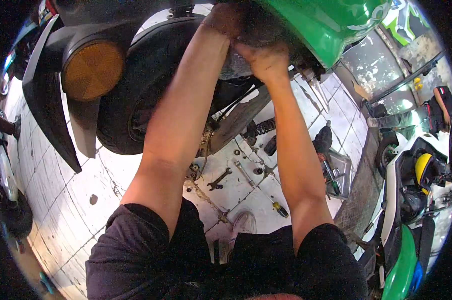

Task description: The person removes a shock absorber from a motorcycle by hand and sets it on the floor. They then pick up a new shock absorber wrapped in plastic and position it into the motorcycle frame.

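Both my arms reach up under the rear of a motorcycle, beneath its green body panel [331, 25]. My left hand [223, 21] is in dark shadow beside the black rear tyre [156, 55]; its fingers are hidden and blurred. My right hand [268, 62], smudged with dirt, sits lower and to the right, just under a dark part below the panel. Its thumb points left and its fingers look curled, but what they grip is hidden. Left of the wheel hangs a black rear fender [48, 95] with a round orange reflector [93, 70].
On the white tiled floor [61, 210] lie a wrench [220, 179], a screwdriver [280, 209], a metal tool [245, 174] and a coil spring [265, 127]. A clear tray [340, 172] with tools is at right. Another person's leg [401, 121] and a green motorcycle [400, 265] are farther right.
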`<state>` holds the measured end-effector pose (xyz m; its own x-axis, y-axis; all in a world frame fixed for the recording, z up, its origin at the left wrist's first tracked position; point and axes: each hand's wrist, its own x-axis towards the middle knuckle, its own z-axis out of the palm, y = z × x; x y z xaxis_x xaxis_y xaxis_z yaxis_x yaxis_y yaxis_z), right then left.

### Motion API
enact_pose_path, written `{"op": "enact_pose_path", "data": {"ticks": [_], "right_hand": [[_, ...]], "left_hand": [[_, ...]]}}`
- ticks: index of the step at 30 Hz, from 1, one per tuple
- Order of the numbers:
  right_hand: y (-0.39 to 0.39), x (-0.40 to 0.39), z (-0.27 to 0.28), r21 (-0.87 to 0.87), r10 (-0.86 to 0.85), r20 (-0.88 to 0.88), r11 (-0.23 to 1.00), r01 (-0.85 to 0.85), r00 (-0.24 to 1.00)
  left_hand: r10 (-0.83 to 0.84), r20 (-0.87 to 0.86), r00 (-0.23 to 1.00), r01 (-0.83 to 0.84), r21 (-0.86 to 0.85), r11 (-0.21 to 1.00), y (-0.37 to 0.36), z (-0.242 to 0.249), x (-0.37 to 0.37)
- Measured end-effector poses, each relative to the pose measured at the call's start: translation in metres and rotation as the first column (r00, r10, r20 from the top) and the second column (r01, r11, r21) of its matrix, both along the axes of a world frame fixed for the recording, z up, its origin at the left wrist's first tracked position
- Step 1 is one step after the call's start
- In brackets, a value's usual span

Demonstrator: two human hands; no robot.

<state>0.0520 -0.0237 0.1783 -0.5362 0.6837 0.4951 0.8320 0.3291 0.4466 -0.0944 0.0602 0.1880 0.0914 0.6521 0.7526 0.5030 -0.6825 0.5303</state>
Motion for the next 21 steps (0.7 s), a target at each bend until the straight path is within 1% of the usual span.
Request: {"op": "enact_pose_path", "data": {"ticks": [2, 3, 4, 8, 10, 11, 14, 15, 17, 18, 20, 21], "right_hand": [[0.013, 0.003, -0.004, 0.003, 0.033, -0.018, 0.999, -0.033, 0.999], [0.020, 0.005, -0.006, 0.133, 0.169, -0.165, 0.980, -0.148, 0.972], [0.022, 0.006, -0.006, 0.272, 0.312, -0.290, 0.933, -0.235, 0.905], [0.027, 0.005, -0.008, 0.224, 0.293, -0.343, 0.948, -0.226, 0.892], [0.025, 0.003, -0.013, 0.271, 0.248, -0.259, 0.946, -0.176, 0.934], [0.022, 0.000, -0.014, 0.267, 0.244, -0.262, 0.948, -0.172, 0.934], [0.015, 0.000, -0.008, 0.245, 0.176, -0.369, 0.966, -0.088, 0.913], [0.016, 0.008, -0.002, 0.211, 0.253, -0.350, 0.959, -0.187, 0.902], [0.014, 0.012, 0.005, 0.170, 0.326, -0.328, 0.944, -0.284, 0.887], [0.014, 0.009, 0.005, 0.020, 0.157, -0.319, 0.987, -0.159, 0.935], [0.016, 0.003, -0.001, -0.125, -0.022, -0.286, 0.992, -0.015, 0.958], [0.018, -0.001, -0.008, 0.031, 0.099, -0.307, 0.995, -0.094, 0.946]], "left_hand": [[0.006, 0.004, 1.000, -0.006, 0.005, 1.000, 0.002, 0.001, 0.003], [0.004, 0.010, 1.000, -0.004, 0.003, 1.000, 0.003, 0.002, 0.004], [0.008, 0.013, 1.000, -0.008, 0.001, 1.000, 0.003, 0.002, 0.004], [-0.002, 0.023, 1.000, 0.002, -0.008, 1.000, 0.001, 0.001, 0.002], [-0.005, 0.021, 1.000, 0.005, -0.007, 1.000, 0.001, 0.001, 0.001], [-0.012, 0.026, 1.000, 0.012, -0.010, 1.000, 0.001, 0.001, 0.002], [-0.027, 0.031, 0.999, 0.027, -0.008, 1.000, 0.000, 0.003, 0.009], [-0.031, 0.032, 0.999, 0.031, -0.008, 0.999, -0.001, 0.003, 0.012], [-0.040, 0.051, 0.998, 0.041, -0.008, 0.999, -0.003, 0.000, 0.014], [-0.051, 0.063, 0.997, 0.052, -0.010, 0.999, -0.003, 0.000, 0.015], [-0.073, 0.089, 0.993, 0.075, -0.022, 0.997, -0.005, 0.002, 0.014], [-0.084, 0.102, 0.991, 0.087, -0.028, 0.996, -0.006, 0.003, 0.012]]}}
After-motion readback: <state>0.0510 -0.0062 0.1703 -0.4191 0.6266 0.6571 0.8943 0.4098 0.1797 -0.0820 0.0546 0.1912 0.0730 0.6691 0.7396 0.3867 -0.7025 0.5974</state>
